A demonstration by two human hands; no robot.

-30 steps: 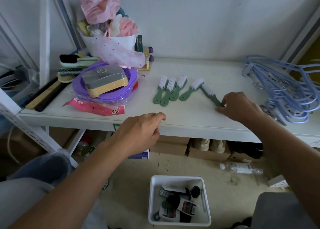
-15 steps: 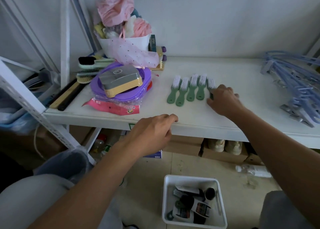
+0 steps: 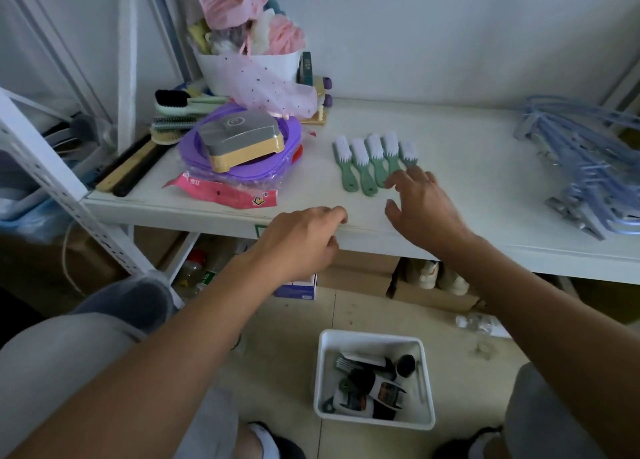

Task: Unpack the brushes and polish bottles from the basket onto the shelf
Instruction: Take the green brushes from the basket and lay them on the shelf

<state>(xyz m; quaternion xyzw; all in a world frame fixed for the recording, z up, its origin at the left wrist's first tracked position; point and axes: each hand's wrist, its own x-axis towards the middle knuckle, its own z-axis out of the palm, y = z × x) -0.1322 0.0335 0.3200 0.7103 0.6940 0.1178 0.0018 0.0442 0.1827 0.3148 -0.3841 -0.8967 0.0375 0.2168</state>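
Lifted off the five green brushes [image 3: 375, 162], the right hand [image 3: 424, 209] hovered, fingers spread and empty; left hand [image 3: 303, 240] loosely curled, seemingly empty, at the shelf [image 3: 485, 188] edge.

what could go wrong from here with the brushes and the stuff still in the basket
The right hand, open, hovers just over the handles of the five green brushes; pulling back carelessly could knock the tidy row askew. The polish bottles lie jumbled in the basket on the floor, so grabbing one may drag others out.
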